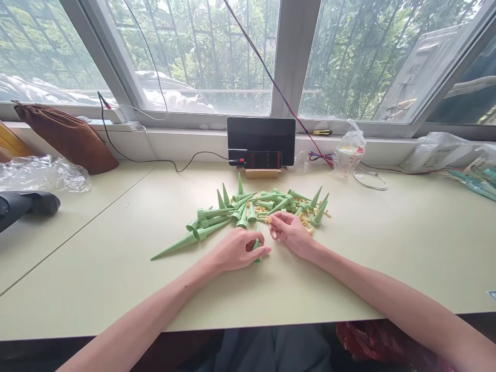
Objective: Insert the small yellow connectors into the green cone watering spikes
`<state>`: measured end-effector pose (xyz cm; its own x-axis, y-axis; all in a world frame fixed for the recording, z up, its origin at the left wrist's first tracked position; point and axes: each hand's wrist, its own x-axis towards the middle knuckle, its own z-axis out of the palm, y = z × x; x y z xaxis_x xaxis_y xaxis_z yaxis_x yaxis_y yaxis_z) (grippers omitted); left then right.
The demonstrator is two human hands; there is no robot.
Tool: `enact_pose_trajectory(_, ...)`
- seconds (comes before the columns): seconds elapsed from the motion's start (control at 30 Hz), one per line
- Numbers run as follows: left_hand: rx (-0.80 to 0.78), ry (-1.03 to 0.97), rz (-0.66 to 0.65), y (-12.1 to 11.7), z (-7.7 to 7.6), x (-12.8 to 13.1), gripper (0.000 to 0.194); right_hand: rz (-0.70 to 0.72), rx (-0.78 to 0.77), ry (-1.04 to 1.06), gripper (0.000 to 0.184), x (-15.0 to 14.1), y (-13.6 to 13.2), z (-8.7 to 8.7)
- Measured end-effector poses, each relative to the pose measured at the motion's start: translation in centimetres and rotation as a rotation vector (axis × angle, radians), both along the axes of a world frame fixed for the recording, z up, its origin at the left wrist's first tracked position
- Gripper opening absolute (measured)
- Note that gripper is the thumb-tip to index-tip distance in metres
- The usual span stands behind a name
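Observation:
My left hand [241, 249] is closed around a green plastic cone-shaped spike [256, 252], held over the table with its wide end toward me. Pinched between the fingertips of my right hand [291, 233] is a small yellow plastic piece [268, 219]. Just beyond both hands lies a heap of similar green spikes [217, 213], some on their sides and several standing point up. More small yellow pieces [306, 222] are scattered among the spikes, partly hidden behind my right hand.
A tablet [259, 135] with a phone [263, 159] before it stands by the window on a small cardboard box [262, 174]. A brown pouch [70, 134] and clear plastic [42, 173] sit at left. At right are a bagged cup [349, 152], coiled white cable [370, 180] and plastic bags [436, 151].

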<state>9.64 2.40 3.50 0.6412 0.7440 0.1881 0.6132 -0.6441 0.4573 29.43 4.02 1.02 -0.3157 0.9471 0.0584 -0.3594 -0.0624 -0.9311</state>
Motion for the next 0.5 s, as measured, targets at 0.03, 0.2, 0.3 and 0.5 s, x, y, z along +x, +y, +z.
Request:
enact_pose_trajectory(0.03,0.0,-0.008,-0.011,0.01,0.02,0.0,0.027,-0.001,0.004,-0.002,0.039,0.0,-0.02,0.0)
enact_pose_trajectory(0.2,0.045,-0.069,-0.018,0.06,0.03,0.04,0.02,0.003,0.015,-0.01,0.036,0.03,-0.12,0.03)
enact_pose_trajectory(0.3,0.075,-0.089,-0.025,0.14,-0.18,-0.05,0.022,-0.008,0.028,-0.025,0.035,0.04,-0.16,0.06)
enact_pose_trajectory(0.5,0.082,-0.094,-0.009,0.24,-0.77,-0.32,0.042,-0.063,0.071,-0.093,0.032,-0.04,-0.19,0.14)
